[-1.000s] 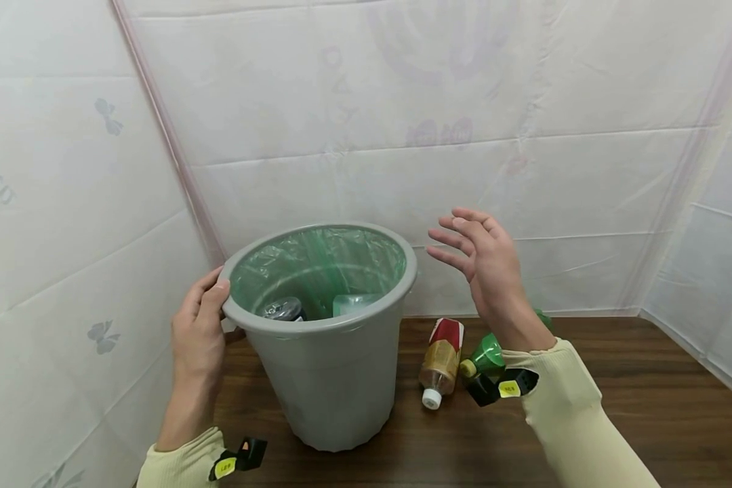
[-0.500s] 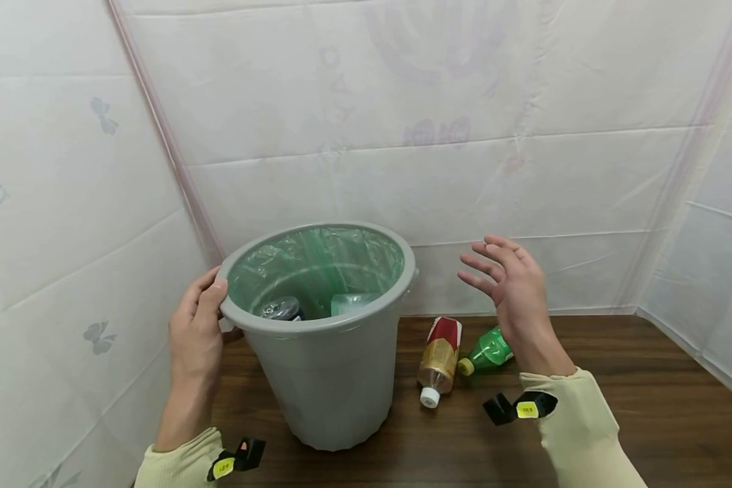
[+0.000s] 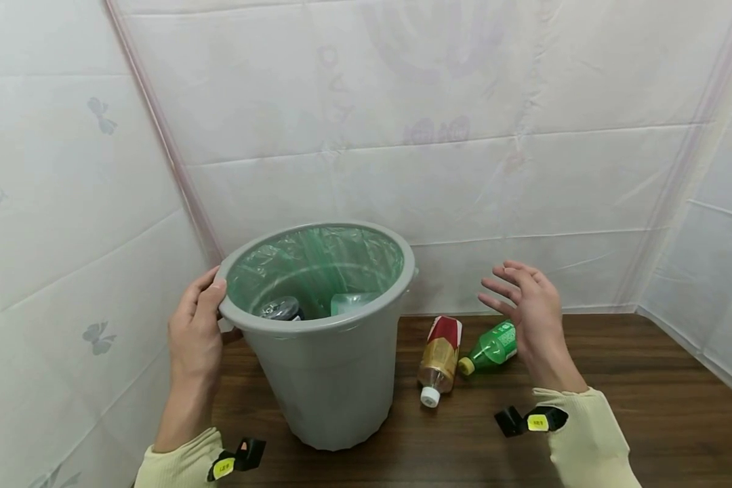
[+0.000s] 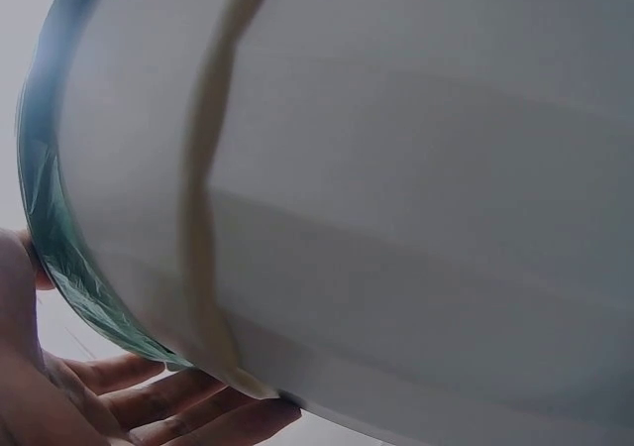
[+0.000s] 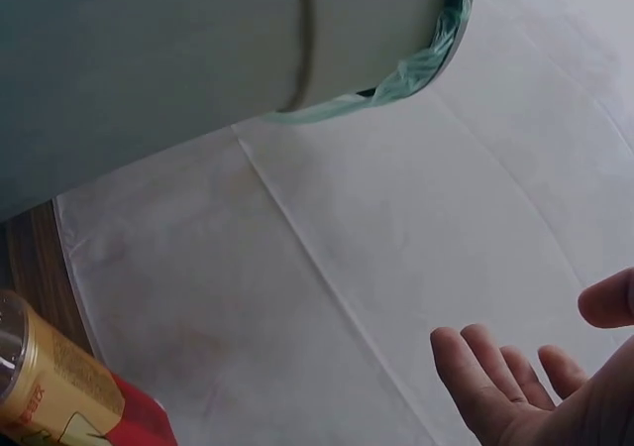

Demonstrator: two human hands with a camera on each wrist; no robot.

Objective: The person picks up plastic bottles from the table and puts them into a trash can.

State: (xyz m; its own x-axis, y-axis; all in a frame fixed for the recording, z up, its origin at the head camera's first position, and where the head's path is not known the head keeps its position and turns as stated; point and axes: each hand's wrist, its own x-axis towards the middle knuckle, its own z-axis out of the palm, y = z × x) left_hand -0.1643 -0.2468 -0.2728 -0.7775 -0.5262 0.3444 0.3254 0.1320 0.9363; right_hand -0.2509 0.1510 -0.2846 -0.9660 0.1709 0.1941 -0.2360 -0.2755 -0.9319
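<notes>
My left hand grips the left rim of a grey trash bin, thumb on the near side and fingers behind. In the left wrist view, the fingers curl under the bin's rim. A green plastic liner covers the bin's inside, where a dark can-like item and a pale clear piece lie. My right hand hovers with fingers loosely spread, holding nothing. It is nearest a green plastic bottle with a yellow cap. Left of that lies a bottle with a red and gold label and white cap.
Everything stands on a dark wooden table. White sheeting hangs behind and on both sides, close to the bin's left. Table surface extends to the right of the bottles.
My right hand has moved right and downward, away from the bin, uncovering more of the green bottle. The left hand keeps its hold on the rim, and the bin stands still.
</notes>
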